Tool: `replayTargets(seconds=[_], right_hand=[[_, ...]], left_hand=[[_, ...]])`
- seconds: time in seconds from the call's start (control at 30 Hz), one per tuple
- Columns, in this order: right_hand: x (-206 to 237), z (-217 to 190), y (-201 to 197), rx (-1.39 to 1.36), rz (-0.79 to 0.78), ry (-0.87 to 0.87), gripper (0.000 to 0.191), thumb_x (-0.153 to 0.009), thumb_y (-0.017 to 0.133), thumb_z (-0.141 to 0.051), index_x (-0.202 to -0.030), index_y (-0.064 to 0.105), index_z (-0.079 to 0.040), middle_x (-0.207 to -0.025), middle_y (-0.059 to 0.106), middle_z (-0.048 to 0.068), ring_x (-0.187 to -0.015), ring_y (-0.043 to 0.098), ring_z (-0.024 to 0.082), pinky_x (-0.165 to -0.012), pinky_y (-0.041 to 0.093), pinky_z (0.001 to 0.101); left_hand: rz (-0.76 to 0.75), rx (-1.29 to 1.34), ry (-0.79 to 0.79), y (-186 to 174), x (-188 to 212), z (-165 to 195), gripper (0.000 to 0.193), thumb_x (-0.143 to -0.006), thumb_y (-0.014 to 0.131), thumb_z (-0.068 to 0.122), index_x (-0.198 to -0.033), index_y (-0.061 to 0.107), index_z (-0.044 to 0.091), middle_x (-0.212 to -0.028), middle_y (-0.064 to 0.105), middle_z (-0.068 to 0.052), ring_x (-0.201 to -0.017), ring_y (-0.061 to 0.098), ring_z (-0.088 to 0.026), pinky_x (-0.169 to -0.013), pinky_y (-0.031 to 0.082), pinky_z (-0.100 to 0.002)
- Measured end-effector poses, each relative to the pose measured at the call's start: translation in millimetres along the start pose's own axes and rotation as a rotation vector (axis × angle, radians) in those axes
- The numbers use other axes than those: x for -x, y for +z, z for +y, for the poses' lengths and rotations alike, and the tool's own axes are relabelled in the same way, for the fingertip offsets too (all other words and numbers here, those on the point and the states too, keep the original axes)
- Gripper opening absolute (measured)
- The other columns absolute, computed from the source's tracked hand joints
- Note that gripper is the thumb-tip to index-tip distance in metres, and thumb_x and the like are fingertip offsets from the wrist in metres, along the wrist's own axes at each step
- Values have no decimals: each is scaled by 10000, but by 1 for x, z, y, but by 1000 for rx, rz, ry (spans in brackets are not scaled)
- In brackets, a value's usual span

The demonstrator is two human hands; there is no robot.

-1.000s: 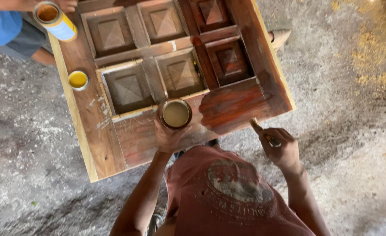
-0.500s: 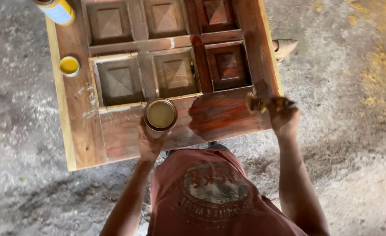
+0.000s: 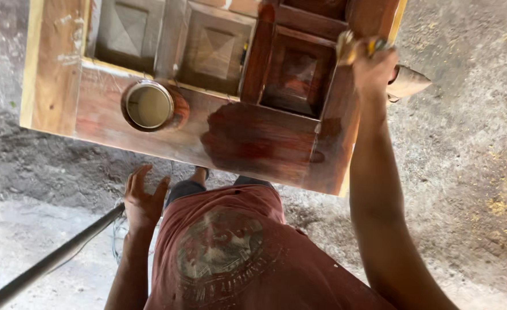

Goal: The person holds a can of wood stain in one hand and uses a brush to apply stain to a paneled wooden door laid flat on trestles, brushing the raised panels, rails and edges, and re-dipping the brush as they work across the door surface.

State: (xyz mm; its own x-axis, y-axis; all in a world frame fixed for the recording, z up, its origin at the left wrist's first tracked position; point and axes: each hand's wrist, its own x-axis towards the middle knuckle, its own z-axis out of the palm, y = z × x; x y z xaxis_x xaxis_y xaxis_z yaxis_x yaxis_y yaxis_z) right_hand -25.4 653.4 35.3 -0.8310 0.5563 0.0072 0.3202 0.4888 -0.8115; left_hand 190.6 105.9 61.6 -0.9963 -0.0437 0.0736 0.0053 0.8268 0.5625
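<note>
I look down on a large wooden panelled door (image 3: 248, 132) lying flat above the rough concrete floor (image 3: 465, 172); I cannot see what carries it. Its near rail and right stile are wet with dark red stain, while the left stile and the left panels are pale, bare wood. My rust-coloured shirt (image 3: 225, 252) fills the bottom of the view. A dark pole (image 3: 47, 264) runs across the lower left corner.

My right hand (image 3: 371, 63) is closed around a brush (image 3: 345, 46), of which I see only a pale tip, pressed to the top of the right stile. My left hand (image 3: 141, 198) hangs open, fingers spread, holding nothing, below the door's near edge.

The open tin of stain (image 3: 148, 105) stands on the near rail, well apart from the brush and nearer to my left hand.

My worry is that tin: I judge a knock from my left hand or a jolt to the door could tip it and flood the bare wood. My right forearm also crosses just over the wet stile and could smear it.
</note>
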Motion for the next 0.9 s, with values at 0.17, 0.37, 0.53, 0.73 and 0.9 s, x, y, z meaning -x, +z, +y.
replayTargets(seconds=[0.17, 0.37, 0.53, 0.73, 0.9], right_hand=[[42, 18, -20, 153, -103, -355, 129, -879, 792, -115, -834, 724, -14, -825, 726, 134, -749, 692, 220, -678, 545, 365], [-42, -8, 12, -25, 107, -432, 160, -902, 816, -150, -826, 728, -40, -748, 742, 83, -637, 720, 172, -600, 570, 353], [-37, -38, 37, 193, -43, -709, 227, -905, 816, -189, -763, 679, -79, -684, 681, 72, -583, 658, 193, -537, 552, 372], [-37, -36, 16, 620, -291, -258, 295, -1089, 546, -251, -909, 703, -79, -769, 684, 80, -565, 586, 148, -533, 593, 386], [-42, -29, -4, 701, -827, -448, 152, -993, 644, -148, -1096, 751, -114, -867, 703, 106, -636, 610, 185, -700, 565, 402]], left_hand=[[95, 20, 7, 12, 19, 30, 458, -840, 839, 183, -1211, 660, -18, -1225, 694, -228, -1154, 668, -408, -986, 549, -467], [8, 36, 64, 11, 33, 54, 415, -865, 816, 162, -1198, 655, -25, -1217, 690, -229, -1132, 674, -395, -972, 556, -452], [54, 24, 45, 7, 32, 68, 425, -854, 805, 146, -1216, 656, -19, -1225, 692, -227, -1138, 666, -400, -968, 551, -448], [98, 23, 60, -5, 52, 65, 396, -847, 809, 154, -1181, 673, -9, -1201, 708, -218, -1106, 698, -379, -935, 579, -430], [73, 42, -61, 0, 61, 56, 382, -854, 821, 156, -1175, 688, -4, -1183, 717, -211, -1092, 710, -353, -897, 588, -417]])
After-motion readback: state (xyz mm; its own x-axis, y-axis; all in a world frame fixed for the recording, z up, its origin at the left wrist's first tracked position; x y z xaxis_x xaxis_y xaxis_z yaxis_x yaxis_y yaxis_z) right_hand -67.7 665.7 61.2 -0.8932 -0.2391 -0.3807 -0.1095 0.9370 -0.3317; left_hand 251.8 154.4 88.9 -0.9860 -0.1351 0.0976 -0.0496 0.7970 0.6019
